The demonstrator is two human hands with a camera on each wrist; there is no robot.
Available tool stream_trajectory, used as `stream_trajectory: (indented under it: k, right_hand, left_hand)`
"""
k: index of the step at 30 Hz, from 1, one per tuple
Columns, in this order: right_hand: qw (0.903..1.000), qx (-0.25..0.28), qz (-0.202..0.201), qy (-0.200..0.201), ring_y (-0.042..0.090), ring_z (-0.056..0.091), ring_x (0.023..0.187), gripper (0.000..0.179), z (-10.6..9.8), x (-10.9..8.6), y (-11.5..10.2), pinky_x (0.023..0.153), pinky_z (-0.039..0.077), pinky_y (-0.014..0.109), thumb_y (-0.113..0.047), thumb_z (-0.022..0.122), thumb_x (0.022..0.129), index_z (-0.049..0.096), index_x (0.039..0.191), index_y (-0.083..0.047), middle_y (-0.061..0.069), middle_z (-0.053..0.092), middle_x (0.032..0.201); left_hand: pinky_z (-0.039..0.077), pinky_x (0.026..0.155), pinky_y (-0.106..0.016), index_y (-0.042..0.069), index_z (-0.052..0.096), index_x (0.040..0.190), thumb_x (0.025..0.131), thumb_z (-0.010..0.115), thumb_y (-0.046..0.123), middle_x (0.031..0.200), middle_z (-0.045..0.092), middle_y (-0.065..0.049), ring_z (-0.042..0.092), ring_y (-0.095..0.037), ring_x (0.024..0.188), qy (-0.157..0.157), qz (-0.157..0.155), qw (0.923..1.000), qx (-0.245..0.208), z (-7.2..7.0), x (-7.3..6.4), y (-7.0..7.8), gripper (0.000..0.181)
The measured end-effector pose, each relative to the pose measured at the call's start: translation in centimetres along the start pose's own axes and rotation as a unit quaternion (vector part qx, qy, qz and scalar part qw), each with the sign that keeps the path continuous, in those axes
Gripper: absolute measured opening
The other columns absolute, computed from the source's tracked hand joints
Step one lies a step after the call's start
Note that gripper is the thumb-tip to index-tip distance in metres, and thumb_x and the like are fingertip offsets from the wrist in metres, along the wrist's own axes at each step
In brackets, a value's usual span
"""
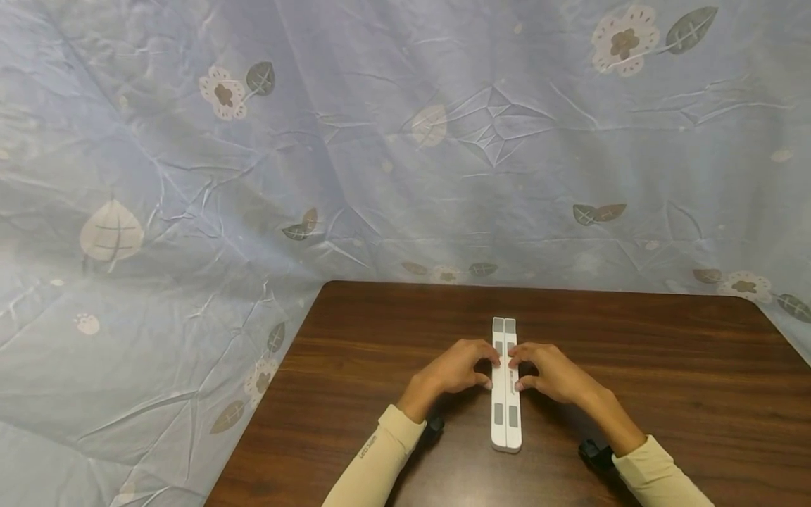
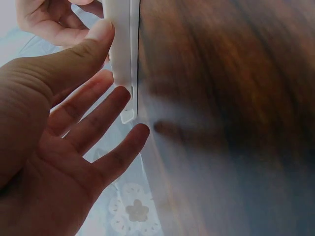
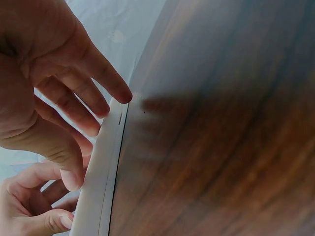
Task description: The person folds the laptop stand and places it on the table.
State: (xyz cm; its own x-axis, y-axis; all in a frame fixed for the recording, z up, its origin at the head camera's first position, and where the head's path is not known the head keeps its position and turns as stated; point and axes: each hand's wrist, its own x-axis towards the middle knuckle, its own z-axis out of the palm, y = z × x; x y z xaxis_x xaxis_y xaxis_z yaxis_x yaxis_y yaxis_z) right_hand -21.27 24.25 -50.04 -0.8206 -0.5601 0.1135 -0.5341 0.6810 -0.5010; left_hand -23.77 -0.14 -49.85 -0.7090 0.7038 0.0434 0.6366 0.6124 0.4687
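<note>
A folded white laptop stand (image 1: 498, 393) with grey pads lies lengthwise on the table, its two bars side by side. My left hand (image 1: 453, 367) is at its left edge, thumb and fingertips touching or very close to the left bar. Across from it, my right hand (image 1: 560, 373) has its thumb and fingertips at the right bar. In the left wrist view, the fingers of the left hand (image 2: 74, 128) are spread and loosely bent beside the stand (image 2: 120, 49). The right wrist view shows the right hand (image 3: 59, 83) similarly relaxed along the stand's side (image 3: 101, 182).
The dark brown wooden table (image 1: 393, 317) has rounded far corners. Behind it and on the left hangs a pale blue-grey cloth (image 1: 380, 162) with leaves and flowers. Black wrist devices (image 1: 595, 454) sit below both wrists.
</note>
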Motion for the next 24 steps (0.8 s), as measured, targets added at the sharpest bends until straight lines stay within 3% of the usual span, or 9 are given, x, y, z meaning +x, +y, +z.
stream_trajectory:
  k: [13,24]
  right_hand:
    - [0.9999,-0.007,0.009,-0.007,0.042,0.067,0.129,0.032,-0.2,-0.1,-0.4,0.106,0.058,0.054,-0.016,0.086,0.091,0.078,0.118,-0.003,0.019,0.069,0.14]
    - [0.9993,0.003,0.028,-0.023,0.045,0.063,0.134,0.028,-0.3,-0.7,-0.6,0.11,0.055,0.059,-0.021,0.078,0.099,0.076,0.121,-0.003,0.022,0.065,0.147]
  left_hand:
    - [0.05,0.116,-0.024,0.011,0.076,0.125,0.091,0.087,0.018,0.136,0.072,-0.002,0.066,-0.016,0.131,0.0,0.005,0.9998,0.02,0.0,0.0,0.3,0.037]
    - [0.051,0.116,-0.027,0.012,0.074,0.13,0.097,0.082,0.027,0.142,0.071,-0.002,0.065,-0.018,0.135,-0.012,-0.013,0.9998,0.012,0.0,-0.2,1.1,0.036]
